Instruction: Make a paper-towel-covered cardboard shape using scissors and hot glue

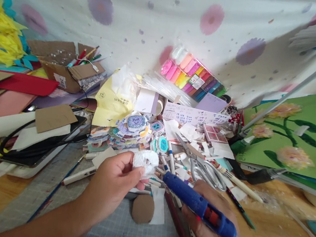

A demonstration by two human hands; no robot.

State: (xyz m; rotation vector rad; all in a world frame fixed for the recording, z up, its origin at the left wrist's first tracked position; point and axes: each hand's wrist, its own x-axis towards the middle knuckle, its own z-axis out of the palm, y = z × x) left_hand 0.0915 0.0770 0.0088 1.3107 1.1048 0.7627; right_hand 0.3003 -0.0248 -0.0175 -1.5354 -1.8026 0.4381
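Near the middle, my left hand (pixel 119 175) pinches a small white textured piece (pixel 145 162) between thumb and fingers. My right hand (pixel 209 218) is wrapped round a blue glue gun (pixel 196 201), with a glue stick coming out of its rear. The gun's nozzle points up and left, just right of the white piece; whether they touch is hard to tell. Below my hands a brown cardboard disc (pixel 143 208) lies on the grey cutting mat (pixel 74 220). Behind the white piece is a heap of colourful textured pieces (pixel 136 122).
Scissors (pixel 198 162), pens and paper scraps crowd the middle. At the back stands a multicoloured clay set (pixel 194 74). A cardboard box (pixel 62 71) and a phone (pixel 43 150) are at left, a green flower picture (pixel 292 136) at right.
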